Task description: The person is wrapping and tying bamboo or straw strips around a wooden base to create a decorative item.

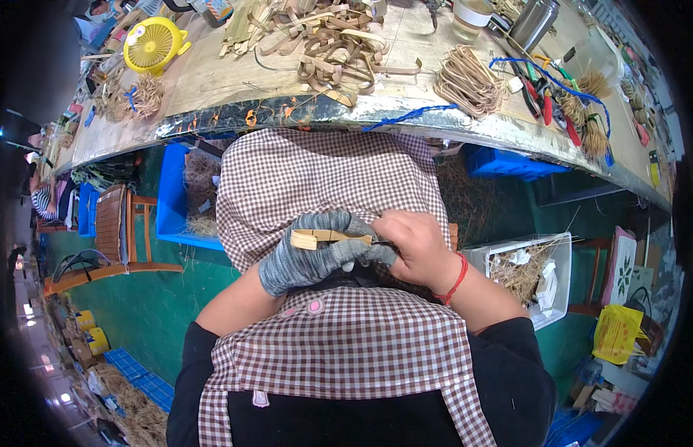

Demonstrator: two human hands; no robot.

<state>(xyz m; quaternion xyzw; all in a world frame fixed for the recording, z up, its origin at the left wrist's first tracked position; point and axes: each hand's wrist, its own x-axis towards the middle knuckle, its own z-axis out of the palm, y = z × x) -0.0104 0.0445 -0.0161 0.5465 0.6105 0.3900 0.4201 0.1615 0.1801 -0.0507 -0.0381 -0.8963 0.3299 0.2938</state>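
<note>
Over my lap, my left hand (pixel 309 252) wears a grey knit glove and is closed around a flat tan strip (pixel 304 239). The strip looks like split bamboo or straw, and its pale end sticks out past the fingers on the left. My right hand (pixel 417 246) is bare, with a red cord at the wrist. Its fingers are closed against the left fingertips at the strip's right end. Something small and dark shows at the right fingers, too hidden to name. A brown checked apron (pixel 331 175) lies under both hands.
On the workbench (pixel 212 82) ahead lie curled tan strips (pixel 342 52), a coiled bundle (pixel 471 80), red-handled tools (pixel 546 104), blue cord (pixel 413 117) and a yellow fan (pixel 154 46). A white bin (pixel 562 279) stands right, a blue crate (pixel 171 197) left, beside a wooden chair (pixel 112 231).
</note>
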